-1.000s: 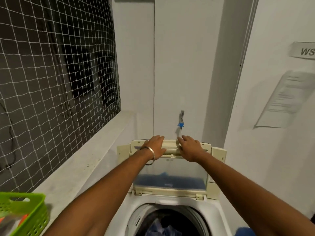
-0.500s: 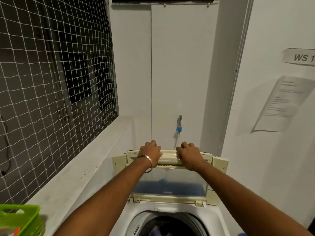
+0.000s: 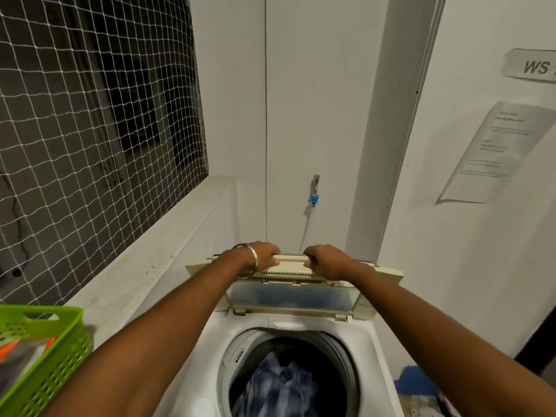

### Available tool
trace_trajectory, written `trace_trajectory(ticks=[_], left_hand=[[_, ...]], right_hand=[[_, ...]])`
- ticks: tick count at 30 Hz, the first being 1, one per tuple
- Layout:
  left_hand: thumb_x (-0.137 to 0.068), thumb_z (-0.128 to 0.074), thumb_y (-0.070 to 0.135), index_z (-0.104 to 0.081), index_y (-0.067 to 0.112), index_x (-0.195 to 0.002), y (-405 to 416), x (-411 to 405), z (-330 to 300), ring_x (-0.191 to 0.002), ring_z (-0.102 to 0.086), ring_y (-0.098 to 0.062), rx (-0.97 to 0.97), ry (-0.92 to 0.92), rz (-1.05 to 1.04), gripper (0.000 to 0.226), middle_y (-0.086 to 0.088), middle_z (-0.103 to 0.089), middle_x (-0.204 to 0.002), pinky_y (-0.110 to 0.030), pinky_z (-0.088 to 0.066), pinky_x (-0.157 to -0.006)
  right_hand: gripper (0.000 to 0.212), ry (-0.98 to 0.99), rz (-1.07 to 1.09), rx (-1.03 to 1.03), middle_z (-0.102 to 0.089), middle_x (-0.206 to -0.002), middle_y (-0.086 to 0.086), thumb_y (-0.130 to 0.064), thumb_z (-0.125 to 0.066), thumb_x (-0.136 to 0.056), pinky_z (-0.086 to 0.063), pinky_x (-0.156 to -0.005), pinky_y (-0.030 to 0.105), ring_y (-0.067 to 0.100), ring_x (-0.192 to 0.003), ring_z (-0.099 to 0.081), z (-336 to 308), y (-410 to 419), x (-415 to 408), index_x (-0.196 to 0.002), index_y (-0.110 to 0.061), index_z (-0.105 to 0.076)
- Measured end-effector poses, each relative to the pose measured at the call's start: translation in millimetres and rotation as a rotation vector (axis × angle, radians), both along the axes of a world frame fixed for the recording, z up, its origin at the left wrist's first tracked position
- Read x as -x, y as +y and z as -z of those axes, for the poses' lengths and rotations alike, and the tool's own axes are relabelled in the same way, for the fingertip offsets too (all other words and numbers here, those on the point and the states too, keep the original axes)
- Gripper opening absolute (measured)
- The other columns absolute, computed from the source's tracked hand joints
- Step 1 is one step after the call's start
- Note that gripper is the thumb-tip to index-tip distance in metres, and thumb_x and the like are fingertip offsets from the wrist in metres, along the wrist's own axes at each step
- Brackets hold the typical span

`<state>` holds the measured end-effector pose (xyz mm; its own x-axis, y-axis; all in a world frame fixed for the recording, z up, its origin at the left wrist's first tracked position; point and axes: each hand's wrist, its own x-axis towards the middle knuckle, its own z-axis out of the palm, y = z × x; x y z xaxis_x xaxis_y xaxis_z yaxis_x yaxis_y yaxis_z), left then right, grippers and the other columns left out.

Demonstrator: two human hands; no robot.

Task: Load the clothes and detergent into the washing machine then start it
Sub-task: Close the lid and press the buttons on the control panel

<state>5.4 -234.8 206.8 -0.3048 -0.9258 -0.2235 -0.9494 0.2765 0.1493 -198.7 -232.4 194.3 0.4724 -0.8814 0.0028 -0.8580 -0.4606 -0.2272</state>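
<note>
Lid (image 3: 296, 296) has tipped forward and lower versus a second ago: it stood nearly upright, now its front edge leans out over the washer (image 3: 373, 350). Looks like the closing step. Clothes (image 3: 279, 383) sit in the drum, blue and blurred. Left hand (image 3: 261, 256) and right hand (image 3: 326, 260) both clamped on the lid's top edge. Detergent: can't tell. Start comes after.
</note>
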Motion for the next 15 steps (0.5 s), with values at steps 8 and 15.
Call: trace_trajectory(ticks=[8, 15], left_hand=[[-0.089, -0.061, 0.038, -0.06, 0.01, -0.119, 37.0, -4.9, 18.6, -0.098, -0.056, -0.023, -0.215, -0.032, 0.068, 0.04, -0.006, -0.063, -0.111, -0.033, -0.044, -0.086], [-0.08, -0.075, 0.029, -0.065, 0.008, -0.116, 99.3, 11.0, 75.5, -0.089, -0.057, -0.019, -0.5, -0.135, 0.181, 0.043, -0.007, -0.068, -0.105, -0.032, -0.046, -0.085]], right_hand=[[0.038, 0.187, -0.135, -0.274, -0.061, -0.114, 0.01, -0.029, -0.06, -0.093, -0.036, -0.078, 0.029, 0.02, -0.092, -0.051, 1.4, 35.9, -0.6, -0.123, -0.007, -0.055], [0.051, 0.394, -0.209, -0.601, -0.054, -0.105, 0.001, -0.023, -0.073, -0.084, -0.045, -0.079, 0.031, 0.022, -0.097, -0.054, 62.4, 93.4, -15.0, -0.128, -0.013, -0.048]])
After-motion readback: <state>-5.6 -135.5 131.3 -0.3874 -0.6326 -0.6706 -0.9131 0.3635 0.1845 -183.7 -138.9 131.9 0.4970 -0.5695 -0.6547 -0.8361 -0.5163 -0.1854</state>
